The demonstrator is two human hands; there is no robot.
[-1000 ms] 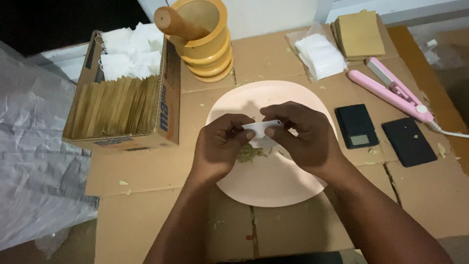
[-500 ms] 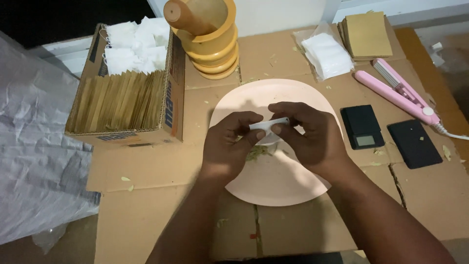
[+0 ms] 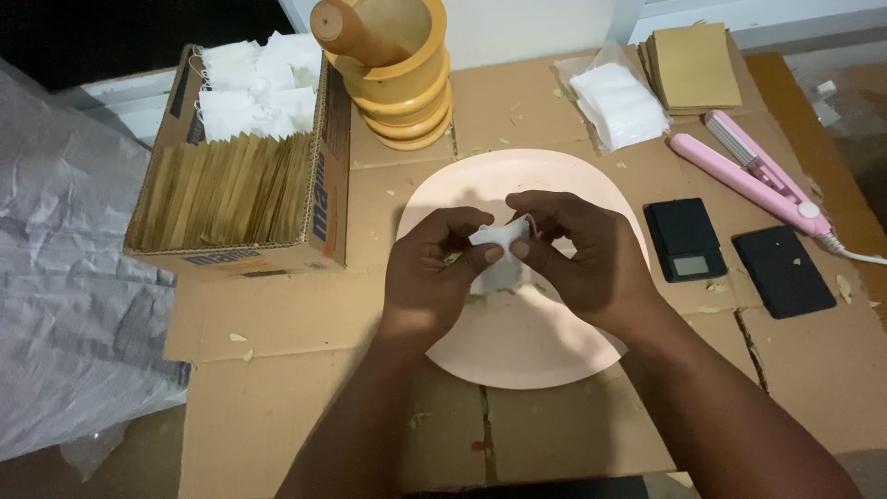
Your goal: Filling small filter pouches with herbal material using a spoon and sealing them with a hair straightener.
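A small white paper sachet (image 3: 496, 251) is pinched between both my hands above a pale pink round plate (image 3: 517, 342). My left hand (image 3: 430, 273) grips its left side with thumb and fingers. My right hand (image 3: 582, 254) holds its top right edge. Whatever lies on the plate under my hands is hidden.
A cardboard box (image 3: 236, 189) at left holds brown envelopes and white sachets. A wooden mortar with pestle (image 3: 393, 69) stands behind the plate. White sachets (image 3: 617, 103), brown envelopes (image 3: 688, 65), a pink flat iron (image 3: 748, 176), a small black scale (image 3: 682, 240) and its black lid (image 3: 783, 270) lie at right. Crumpled plastic (image 3: 65, 277) lies far left.
My hands have kept hold of the sachet and turned it, so it now hangs more upright between my fingers. The green bits seen under my hands earlier are hidden.
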